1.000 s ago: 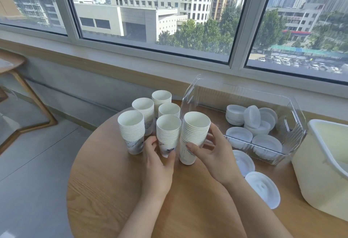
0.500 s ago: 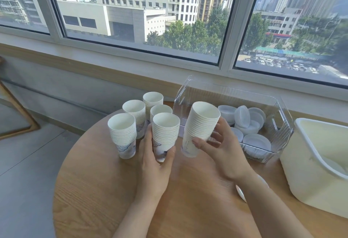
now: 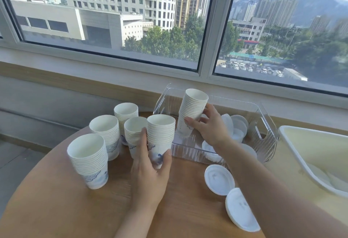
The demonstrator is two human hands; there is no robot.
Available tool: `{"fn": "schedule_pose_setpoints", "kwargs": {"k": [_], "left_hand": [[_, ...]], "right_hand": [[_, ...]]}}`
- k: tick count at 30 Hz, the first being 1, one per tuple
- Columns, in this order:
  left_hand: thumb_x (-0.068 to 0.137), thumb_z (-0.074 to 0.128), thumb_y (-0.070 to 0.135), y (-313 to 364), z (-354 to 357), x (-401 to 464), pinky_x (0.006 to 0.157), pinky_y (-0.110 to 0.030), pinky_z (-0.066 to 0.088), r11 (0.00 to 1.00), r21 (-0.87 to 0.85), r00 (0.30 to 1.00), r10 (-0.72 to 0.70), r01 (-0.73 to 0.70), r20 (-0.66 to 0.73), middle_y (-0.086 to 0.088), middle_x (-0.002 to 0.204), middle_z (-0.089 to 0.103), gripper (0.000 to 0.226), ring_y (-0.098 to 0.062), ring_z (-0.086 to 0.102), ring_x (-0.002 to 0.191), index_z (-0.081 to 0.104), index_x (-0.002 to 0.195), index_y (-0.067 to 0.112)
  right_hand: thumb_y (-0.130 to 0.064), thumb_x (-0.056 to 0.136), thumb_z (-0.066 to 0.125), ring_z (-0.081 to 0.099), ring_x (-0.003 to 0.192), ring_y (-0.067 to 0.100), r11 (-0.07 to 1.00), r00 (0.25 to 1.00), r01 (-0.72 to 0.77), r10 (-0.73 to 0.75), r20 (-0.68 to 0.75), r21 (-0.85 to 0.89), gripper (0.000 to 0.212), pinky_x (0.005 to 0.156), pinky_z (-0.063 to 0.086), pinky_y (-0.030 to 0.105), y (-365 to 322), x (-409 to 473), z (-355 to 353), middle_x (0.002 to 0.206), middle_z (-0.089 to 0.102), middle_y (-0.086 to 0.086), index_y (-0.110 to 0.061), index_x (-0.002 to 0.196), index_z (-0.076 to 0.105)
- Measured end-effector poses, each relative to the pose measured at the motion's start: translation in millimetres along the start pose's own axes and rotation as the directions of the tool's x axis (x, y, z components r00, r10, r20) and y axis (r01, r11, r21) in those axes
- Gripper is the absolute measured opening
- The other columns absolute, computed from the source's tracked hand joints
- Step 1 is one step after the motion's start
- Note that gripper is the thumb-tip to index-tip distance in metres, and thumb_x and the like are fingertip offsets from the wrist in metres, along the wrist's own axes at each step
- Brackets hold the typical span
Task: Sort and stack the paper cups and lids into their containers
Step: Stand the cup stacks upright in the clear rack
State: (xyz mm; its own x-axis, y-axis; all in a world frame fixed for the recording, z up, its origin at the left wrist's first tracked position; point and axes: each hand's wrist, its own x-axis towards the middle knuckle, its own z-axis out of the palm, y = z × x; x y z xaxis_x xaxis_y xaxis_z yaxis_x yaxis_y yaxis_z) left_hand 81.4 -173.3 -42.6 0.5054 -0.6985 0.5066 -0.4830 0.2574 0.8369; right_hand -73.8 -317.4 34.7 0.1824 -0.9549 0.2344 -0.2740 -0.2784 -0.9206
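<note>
Item: six stacks of nested paper cups. One carried stack [image 3: 194, 112] is held tilted over the near-left corner of the clear bin [image 3: 267, 134], at about 1 o'clock from table centre; the right hand [image 3: 207, 124] has fingers and thumb curled round its lower half, a closed grip, presumably to lower it into the bin. A second stack [image 3: 160, 136] stands on the round wooden table [image 3: 56, 200] at centre, the left hand [image 3: 150, 172] wrapped about its base, grip closed on it, likely to steady it or take it next. Four free stacks: one [image 3: 89, 159] at 9 o'clock, one [image 3: 105, 136] at 10 o'clock, one [image 3: 126, 113] at 11 o'clock, one [image 3: 134, 132] touching the left-hand stack. Item: white lids. Two loose lids on the table at 4 o'clock, one [image 3: 219, 179] overlapping the other [image 3: 242, 209]; further lids [image 3: 237, 126] lie piled inside the bin, count uncertain. Item: one cream tub [image 3: 305, 140] at 3 o'clock, contents unclear. Judgement: sorting under way, cups mostly outside any container
</note>
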Motion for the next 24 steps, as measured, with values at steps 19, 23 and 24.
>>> {"fn": "schedule_pose_setpoints", "kwargs": {"k": [19,23,24], "left_hand": [[0.085,0.065,0.051,-8.6,11.0,0.6,0.095,0.004,0.036,0.998,-0.005,0.998,0.064,-0.064,-0.028,0.014,0.149,0.053,0.082,-0.007,0.06,0.124,0.033,0.158,0.034],[0.085,0.069,0.05,-9.3,11.2,1.1,0.096,0.001,0.039,0.998,-0.006,0.998,0.057,-0.057,-0.011,0.009,0.15,0.056,0.085,-0.013,0.064,0.124,0.03,0.159,0.04],[0.085,0.07,0.049,-9.5,11.1,0.8,0.096,0.001,0.04,0.998,-0.01,0.998,0.062,-0.062,-0.007,0.01,0.15,0.055,0.086,-0.013,0.064,0.124,0.03,0.16,0.039]], "right_hand": [[-0.032,0.089,0.08,0.067,0.099,0.019,0.931,0.995,-0.1,0.104,-0.007,-0.35,0.057,0.091,0.057,0.043,36.1,71.2,52.6,0.104,0.069,-0.003,-0.019,0.136,0.051],[-0.03,0.093,0.076,0.067,0.099,0.023,0.926,0.992,-0.128,0.127,-0.026,-0.355,0.059,0.093,0.055,0.045,36.2,73.2,55.4,0.101,0.072,0.002,-0.021,0.142,0.044],[-0.029,0.094,0.075,0.067,0.101,0.022,0.932,0.99,-0.136,0.137,-0.02,-0.337,0.062,0.094,0.055,0.045,37.4,73.7,55.2,0.102,0.073,0.001,-0.022,0.145,0.041]]}}
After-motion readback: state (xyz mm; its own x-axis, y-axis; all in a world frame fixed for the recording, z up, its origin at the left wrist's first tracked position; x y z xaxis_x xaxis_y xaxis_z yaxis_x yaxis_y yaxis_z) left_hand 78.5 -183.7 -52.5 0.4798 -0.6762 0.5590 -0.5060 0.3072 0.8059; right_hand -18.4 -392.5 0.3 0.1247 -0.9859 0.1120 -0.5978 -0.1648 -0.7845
